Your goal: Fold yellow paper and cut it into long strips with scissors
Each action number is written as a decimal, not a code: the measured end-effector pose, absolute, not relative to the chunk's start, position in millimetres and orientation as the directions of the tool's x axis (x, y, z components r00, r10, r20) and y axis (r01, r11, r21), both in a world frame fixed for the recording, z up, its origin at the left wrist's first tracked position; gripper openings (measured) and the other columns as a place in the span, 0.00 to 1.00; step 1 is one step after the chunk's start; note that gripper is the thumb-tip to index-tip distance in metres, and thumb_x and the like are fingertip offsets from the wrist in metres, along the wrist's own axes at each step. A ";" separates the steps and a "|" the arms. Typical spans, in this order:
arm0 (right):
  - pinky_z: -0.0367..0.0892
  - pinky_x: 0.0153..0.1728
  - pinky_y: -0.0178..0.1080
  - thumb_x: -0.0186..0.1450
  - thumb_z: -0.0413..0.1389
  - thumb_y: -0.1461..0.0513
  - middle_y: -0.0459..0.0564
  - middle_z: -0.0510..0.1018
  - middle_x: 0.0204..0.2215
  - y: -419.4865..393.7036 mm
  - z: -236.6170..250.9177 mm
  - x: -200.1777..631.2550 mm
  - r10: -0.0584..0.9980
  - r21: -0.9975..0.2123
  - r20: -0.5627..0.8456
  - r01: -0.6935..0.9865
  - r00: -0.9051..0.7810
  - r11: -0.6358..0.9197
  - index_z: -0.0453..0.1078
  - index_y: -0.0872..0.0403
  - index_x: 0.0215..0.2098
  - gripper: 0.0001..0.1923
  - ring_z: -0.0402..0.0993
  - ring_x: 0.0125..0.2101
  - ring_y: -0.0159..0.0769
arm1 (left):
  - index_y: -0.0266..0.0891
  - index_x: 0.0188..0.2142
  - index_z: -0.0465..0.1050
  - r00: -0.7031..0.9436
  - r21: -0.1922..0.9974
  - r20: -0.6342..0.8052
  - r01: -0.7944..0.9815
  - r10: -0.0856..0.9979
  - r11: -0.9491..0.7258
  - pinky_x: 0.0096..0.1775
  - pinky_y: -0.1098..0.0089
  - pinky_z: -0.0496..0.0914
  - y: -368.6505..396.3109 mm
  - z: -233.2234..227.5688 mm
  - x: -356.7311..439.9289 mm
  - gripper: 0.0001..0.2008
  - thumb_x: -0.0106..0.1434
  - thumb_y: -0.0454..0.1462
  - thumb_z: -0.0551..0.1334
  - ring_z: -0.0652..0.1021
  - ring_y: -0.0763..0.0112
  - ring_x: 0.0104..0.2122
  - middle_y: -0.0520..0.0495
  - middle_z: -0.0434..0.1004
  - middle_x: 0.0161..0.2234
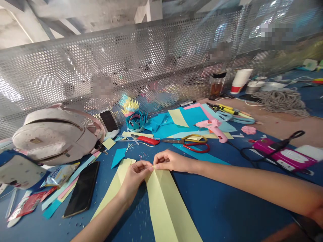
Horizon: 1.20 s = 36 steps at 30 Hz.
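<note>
Paper strip (168,205), pale yellow and creased lengthwise, lay on the blue table (227,208) running toward us. Our left hand (135,176) and right hand (170,161) both pinched its far end, fingertips meeting at the tip, apparently to hold the fold tight along the crease. A second yellow strip (114,186) lay just left of the left hand. Beyond the hands we noted red-handled scissors (191,144), a pink glue gun (213,127) and a folded paper flower (133,117). Well left sat a black phone (82,190) and a white backpack (55,134).
</note>
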State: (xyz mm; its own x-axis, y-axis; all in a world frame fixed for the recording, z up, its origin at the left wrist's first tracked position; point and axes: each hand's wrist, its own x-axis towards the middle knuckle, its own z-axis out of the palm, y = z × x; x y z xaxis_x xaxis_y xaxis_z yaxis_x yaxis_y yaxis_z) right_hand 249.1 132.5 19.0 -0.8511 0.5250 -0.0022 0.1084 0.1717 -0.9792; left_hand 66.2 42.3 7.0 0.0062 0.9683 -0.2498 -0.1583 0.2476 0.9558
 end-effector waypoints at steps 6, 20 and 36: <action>0.58 0.28 0.32 0.57 0.65 0.50 0.44 0.74 0.24 133.2 24.2 251.8 0.560 -0.974 -0.108 0.201 -0.822 0.107 0.74 0.58 0.32 0.19 0.66 0.26 0.29 | 0.36 0.28 0.76 0.023 0.964 -0.266 -0.009 0.964 0.266 0.27 0.76 0.62 44.5 9.6 61.3 0.19 0.46 0.48 0.75 0.71 0.76 0.24 0.52 0.75 0.24; 0.51 0.16 0.27 0.49 0.70 0.47 0.40 0.71 0.18 136.7 17.1 252.3 0.588 -0.972 -0.229 0.216 -0.776 -0.094 0.73 0.58 0.29 0.24 0.58 0.17 0.22 | 0.37 0.20 0.70 -0.104 0.962 -0.271 0.009 0.957 0.273 0.20 0.78 0.56 46.0 9.3 60.7 0.23 0.41 0.50 0.77 0.64 0.80 0.17 0.57 0.67 0.16; 0.48 0.13 0.27 0.50 0.70 0.48 0.41 0.73 0.19 139.1 15.8 254.8 0.646 -0.973 -0.231 0.176 -0.728 -0.150 0.69 0.58 0.27 0.24 0.56 0.15 0.20 | 0.38 0.21 0.68 -0.116 0.939 -0.335 -0.127 0.935 0.320 0.25 0.73 0.71 46.1 6.9 53.2 0.24 0.37 0.46 0.79 0.77 0.71 0.21 0.52 0.77 0.20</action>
State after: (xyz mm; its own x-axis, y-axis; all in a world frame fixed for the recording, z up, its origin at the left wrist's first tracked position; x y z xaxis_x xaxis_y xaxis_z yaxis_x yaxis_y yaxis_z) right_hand 254.8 139.1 15.8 -0.7276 0.6458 -0.2315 0.1763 -0.1500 -0.9728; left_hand 53.2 46.1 6.9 -0.1159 0.9351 -0.3349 -0.1274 0.3204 0.9387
